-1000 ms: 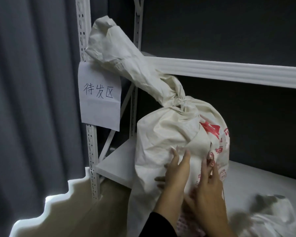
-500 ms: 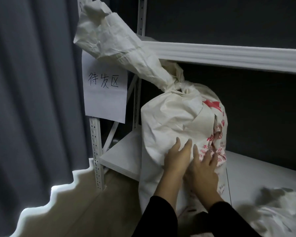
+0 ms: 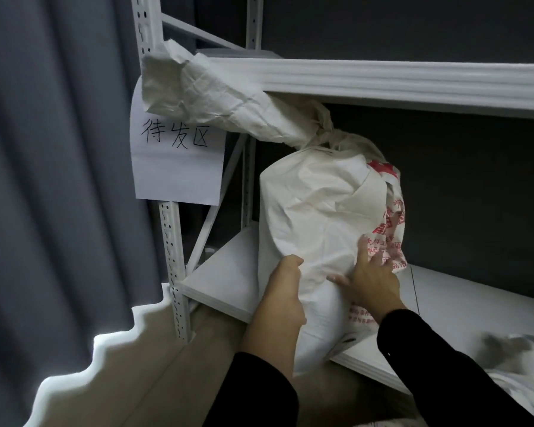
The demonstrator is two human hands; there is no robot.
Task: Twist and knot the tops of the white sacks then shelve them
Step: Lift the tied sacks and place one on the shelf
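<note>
1. The left hand (image 3: 285, 291) clasps the lower left side of the sack (image 3: 318, 217), fingers curled into the cloth.
2. The right hand (image 3: 372, 278) lies just beside it on the sack's front, fingers spread flat and pressing.
3. The sack stands on the shelf (image 3: 225, 272), its bottom overhanging the front edge between both wrists.
4. Above the hands, its knot (image 3: 318, 134) sits under the beam (image 3: 383, 81); the twisted tail reaches left over a paper sign (image 3: 176, 174).

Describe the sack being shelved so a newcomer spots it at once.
Find the white rack and the handwritten paper sign on its upright. Right of the sign, at the front of the lower shelf, stands a tall white sack, with the left hand and right hand on it. Unlike the crumpled sack lying far right, it is upright, red-printed, its knotted top bent leftward.
</note>
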